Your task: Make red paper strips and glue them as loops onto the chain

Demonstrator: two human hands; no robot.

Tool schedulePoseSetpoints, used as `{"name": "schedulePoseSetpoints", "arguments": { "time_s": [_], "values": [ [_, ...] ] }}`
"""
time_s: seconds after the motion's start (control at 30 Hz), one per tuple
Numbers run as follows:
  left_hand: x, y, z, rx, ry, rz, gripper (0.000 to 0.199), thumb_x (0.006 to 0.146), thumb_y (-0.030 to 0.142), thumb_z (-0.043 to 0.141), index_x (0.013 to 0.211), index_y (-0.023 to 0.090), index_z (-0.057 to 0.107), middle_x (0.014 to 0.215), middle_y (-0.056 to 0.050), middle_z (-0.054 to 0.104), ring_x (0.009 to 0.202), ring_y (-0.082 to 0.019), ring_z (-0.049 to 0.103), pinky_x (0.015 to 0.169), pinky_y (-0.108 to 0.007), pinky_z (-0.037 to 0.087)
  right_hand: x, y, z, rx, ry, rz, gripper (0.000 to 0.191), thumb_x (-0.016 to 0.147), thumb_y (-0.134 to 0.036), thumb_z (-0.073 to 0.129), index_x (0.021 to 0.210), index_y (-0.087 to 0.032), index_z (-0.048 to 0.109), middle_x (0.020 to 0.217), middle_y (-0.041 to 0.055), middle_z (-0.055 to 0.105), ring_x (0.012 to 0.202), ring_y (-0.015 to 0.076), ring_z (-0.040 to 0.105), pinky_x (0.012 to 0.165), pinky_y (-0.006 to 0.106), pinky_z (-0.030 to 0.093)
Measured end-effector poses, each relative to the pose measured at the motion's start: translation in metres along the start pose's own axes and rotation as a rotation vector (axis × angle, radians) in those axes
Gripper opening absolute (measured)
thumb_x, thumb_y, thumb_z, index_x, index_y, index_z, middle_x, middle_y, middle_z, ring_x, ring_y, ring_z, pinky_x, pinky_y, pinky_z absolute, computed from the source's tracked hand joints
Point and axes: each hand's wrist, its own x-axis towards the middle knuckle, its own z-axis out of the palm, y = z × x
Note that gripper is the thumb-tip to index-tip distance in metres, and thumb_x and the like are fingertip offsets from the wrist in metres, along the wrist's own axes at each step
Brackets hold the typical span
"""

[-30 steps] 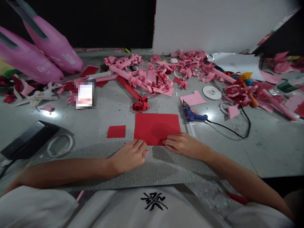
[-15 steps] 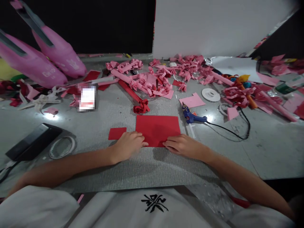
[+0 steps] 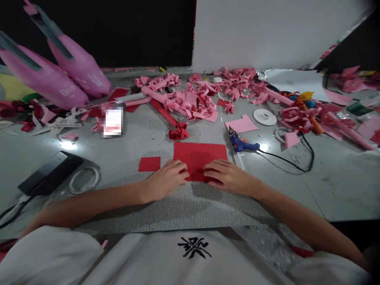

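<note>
Inward from the middle of the near edge of the worktop [image 3: 335,190]: red sheet [image 3: 197,153], flat, long axis left to right, roughly parallel to that edge. Left hand [image 3: 165,180]: palm down, fingers bent, fingertips at the near left corner of the red sheet. Right hand [image 3: 233,178]: fingers bent, fingertips over the right part of the near border. Grip of each hand: narrow, fingers close together; pinch on the paper not discernible.

Just beside the left hand, toward the left edge: small red sheet [image 3: 149,164], flat, long axis left to right. Beyond the red sheet: red paper flower [image 3: 179,132], bloom toward the near edge, stem slanting toward the far left corner. Right of the red sheet: blue glue gun [image 3: 242,145], nozzle toward the far edge, handle toward the right edge. Along the far edge: pink paper flowers [image 3: 190,101], heaped.
</note>
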Motion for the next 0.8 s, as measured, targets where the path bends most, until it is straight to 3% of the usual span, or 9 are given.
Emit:
{"name": "schedulePoseSetpoints", "arguments": {
  "time_s": [0.1,0.27,0.43,0.6,0.8],
  "values": [
    [-0.002,0.006,0.005,0.144,0.034,0.057,0.016,0.105,0.02,0.056,0.109,0.015,0.071,0.114,-0.01,0.066,0.107,-0.025,0.059,0.096,-0.042,0.044,-0.002,-0.001,0.003,-0.061,0.009,-0.015,0.025,0.101,-0.029,0.064,0.122,-0.016,0.071,0.12,0.0113,0.074,0.112,0.0242,0.068,0.102,0.044,0.056],
    [0.001,0.009,0.006,0.168,0.101,0.064,0.024,0.105,0.035,0.058,0.106,0.014,0.07,0.108,-0.009,0.068,0.102,-0.025,0.061,0.093,-0.041,0.045,-0.001,-0.007,0.006,-0.164,0.033,-0.057,0.02,0.101,-0.024,0.064,0.115,-0.013,0.073,0.117,0.0119,0.075,0.108,0.0244,0.068,0.097,0.041,0.058],
    [-0.002,0.01,0.011,0.281,0.109,0.147,0.016,0.101,0.013,0.056,0.113,0.013,0.068,0.106,-0.012,0.072,0.103,-0.025,0.065,0.097,-0.042,0.046,0.007,-0.015,0.012,-0.139,0.093,-0.02,0.023,0.101,-0.03,0.065,0.114,-0.012,0.072,0.112,0.0125,0.075,0.104,0.024,0.069,0.091,0.04,0.059],
    [0.001,0.016,0.02,0.414,0.326,0.177,0.019,0.103,0.015,0.054,0.116,0.009,0.067,0.101,-0.012,0.075,0.089,-0.022,0.069,0.085,-0.038,0.051,0.01,-0.021,0.014,-0.29,0.205,-0.129,0.014,0.098,-0.01,0.062,0.109,-0.012,0.072,0.107,0.0119,0.077,0.093,0.0212,0.07,0.087,0.039,0.056],
    [0.006,0.019,0.021,0.536,0.46,0.291,0.018,0.097,0.004,0.055,0.108,0.007,0.069,0.091,-0.011,0.077,0.076,-0.019,0.07,0.071,-0.034,0.053,0.014,-0.04,0.009,-0.378,0.249,-0.119,0.015,0.096,-0.009,0.064,0.109,-0.009,0.071,0.1,0.0108,0.077,0.091,0.0223,0.07,0.091,0.039,0.054]
  ]
}}
